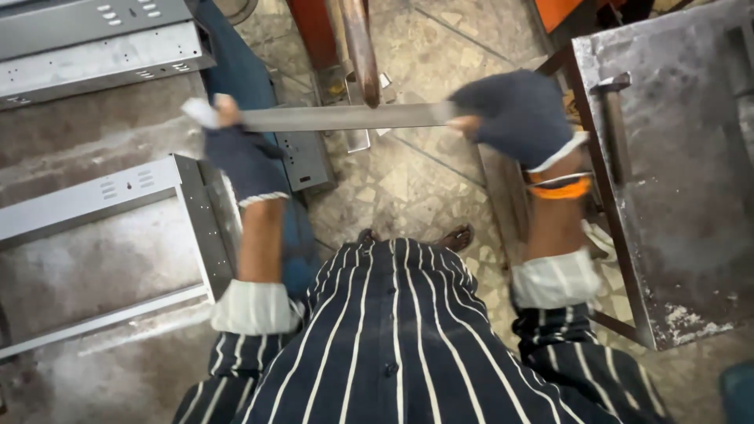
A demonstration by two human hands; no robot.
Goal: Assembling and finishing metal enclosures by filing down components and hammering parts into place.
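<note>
Both hands are gripping one long flat grey metal strip [345, 117], held level across the body above the tiled floor [408, 188]. Left hand [243, 153] in a dark fingerless glove is closing around the strip's end, which is wrapped in white cloth; right hand [514, 116], same kind of glove, is clamping the other end. Judging progress: the strip is lifted clear and resting on nothing, so still mid-handling. Rusty vertical steel bar [360, 47] is crossing just behind the strip's middle. Grey perforated sheet-metal frame [188, 228] is sitting close at left, worn steel table [675, 173] edge close at right; open room is mainly straight ahead.
</note>
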